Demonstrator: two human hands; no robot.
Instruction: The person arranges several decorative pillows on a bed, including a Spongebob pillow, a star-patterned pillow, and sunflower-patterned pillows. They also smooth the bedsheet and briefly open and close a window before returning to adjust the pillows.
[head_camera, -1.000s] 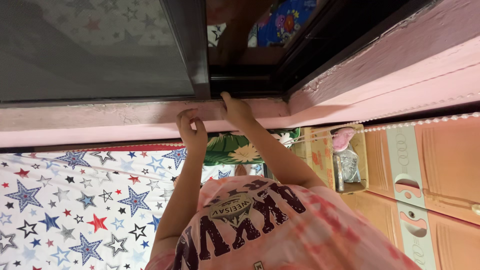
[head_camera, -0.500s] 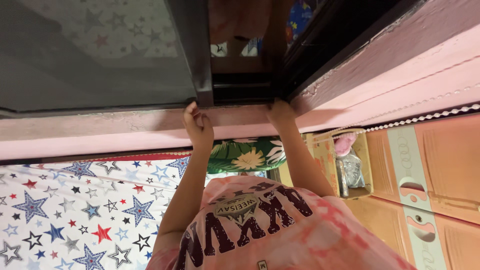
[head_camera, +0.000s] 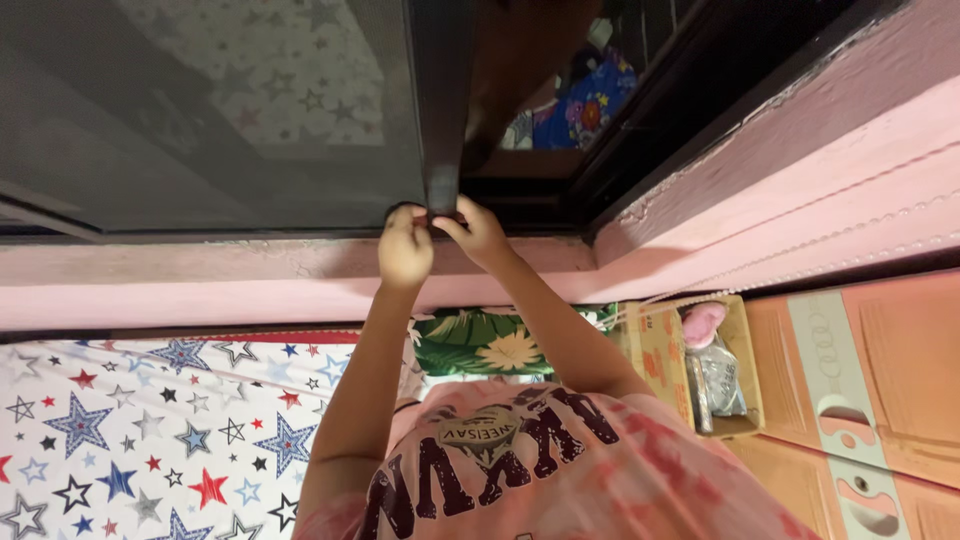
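Both my arms reach forward over my pink printed shirt (head_camera: 560, 470) to a dark sliding window frame (head_camera: 440, 120). My left hand (head_camera: 404, 250) is closed on the bottom end of the frame's upright bar. My right hand (head_camera: 482, 232) touches it from the right, its fingers pinched on the same bottom corner. The two hands meet just above the pink window sill (head_camera: 250, 262). Left of the bar is a grey mesh pane (head_camera: 200, 110). To the right of the bar the window gap is dark, and a blue flowered cloth (head_camera: 578, 110) shows through it.
A bed sheet with red, blue and grey stars (head_camera: 150, 430) lies at lower left. A green leaf-print pillow (head_camera: 490, 345) sits below the sill. A cardboard box (head_camera: 655, 355) with a pink item and a clear bag stands beside an orange cabinet (head_camera: 900, 370).
My right hand has moved left from the window's right corner to join my left hand at the bar's bottom. The dark upright bar has shifted slightly to the right.
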